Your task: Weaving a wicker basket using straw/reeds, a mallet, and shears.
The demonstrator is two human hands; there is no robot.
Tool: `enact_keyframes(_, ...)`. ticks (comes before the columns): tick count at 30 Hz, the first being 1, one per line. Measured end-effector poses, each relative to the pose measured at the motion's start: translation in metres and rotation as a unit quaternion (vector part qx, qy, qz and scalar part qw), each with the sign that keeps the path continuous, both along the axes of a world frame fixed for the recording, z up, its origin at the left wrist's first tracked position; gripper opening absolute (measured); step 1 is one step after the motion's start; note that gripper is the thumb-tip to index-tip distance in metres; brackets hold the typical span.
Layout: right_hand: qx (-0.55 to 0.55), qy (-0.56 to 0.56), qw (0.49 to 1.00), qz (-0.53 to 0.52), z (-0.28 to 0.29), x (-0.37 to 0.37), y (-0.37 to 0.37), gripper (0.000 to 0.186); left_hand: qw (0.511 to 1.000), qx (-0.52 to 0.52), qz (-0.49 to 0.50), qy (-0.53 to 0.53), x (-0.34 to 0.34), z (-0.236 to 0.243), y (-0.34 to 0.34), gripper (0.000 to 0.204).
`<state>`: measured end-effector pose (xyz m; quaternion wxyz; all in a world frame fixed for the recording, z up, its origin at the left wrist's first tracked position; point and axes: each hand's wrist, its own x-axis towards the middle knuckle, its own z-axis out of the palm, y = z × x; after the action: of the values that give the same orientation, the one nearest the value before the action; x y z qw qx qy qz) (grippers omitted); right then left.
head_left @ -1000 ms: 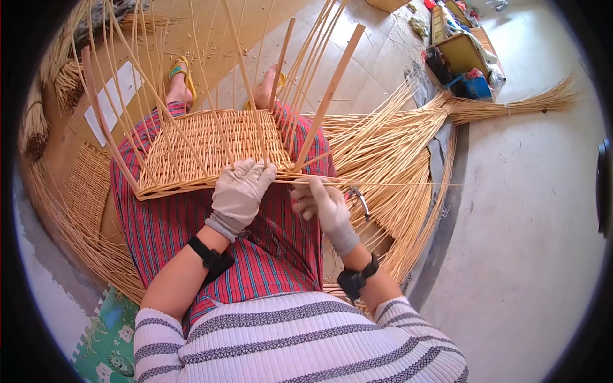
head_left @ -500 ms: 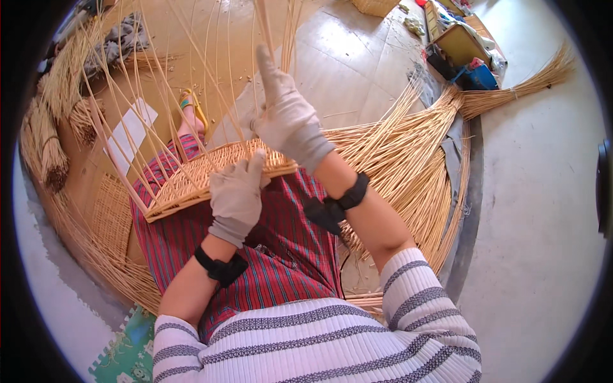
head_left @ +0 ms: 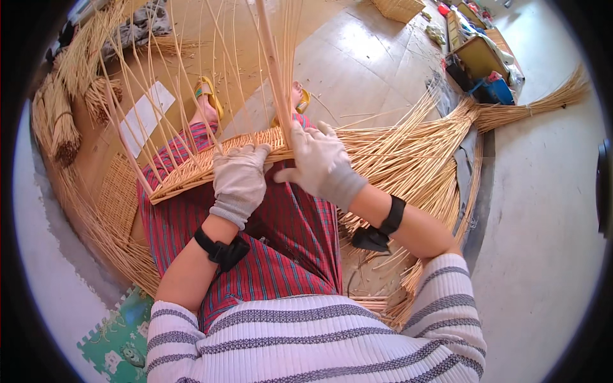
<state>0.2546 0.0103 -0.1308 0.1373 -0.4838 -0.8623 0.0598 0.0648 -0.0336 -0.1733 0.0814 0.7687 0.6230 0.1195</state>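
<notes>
A half-woven wicker basket base (head_left: 191, 167) rests tilted on my lap, over red striped trousers, with many thin upright stakes (head_left: 211, 76) rising from it. My left hand (head_left: 239, 179), in a pale glove, presses on the base's near edge. My right hand (head_left: 317, 161), also gloved, grips a bundle of upright stakes (head_left: 276, 70) at the woven rim. Both wrists wear black bands.
Loose willow rods (head_left: 408, 147) fan out on the floor to my right, tied at one end (head_left: 543, 105). Bundles of rods (head_left: 60, 115) lie at the left. Boxes and a blue object (head_left: 491, 86) stand at the upper right. A green foam mat (head_left: 118, 338) lies at lower left.
The basket base has tipped up toward me. My right hand rose high along the stakes, then came back down to the rim. My left hand stayed on the near edge.
</notes>
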Motion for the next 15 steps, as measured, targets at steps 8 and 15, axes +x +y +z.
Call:
enact_keyframes(8,0.008,-0.019,0.995,0.101,-0.031,0.042,0.007,0.039,0.993,0.094,-0.061,0.019,-0.002,0.034,0.001,0.037)
enact_keyframes(15,-0.057,-0.031,0.995,0.07,-0.016,0.038,-0.009,0.033,0.82,-0.342,0.133,-0.439,0.044,0.048,0.04,0.044)
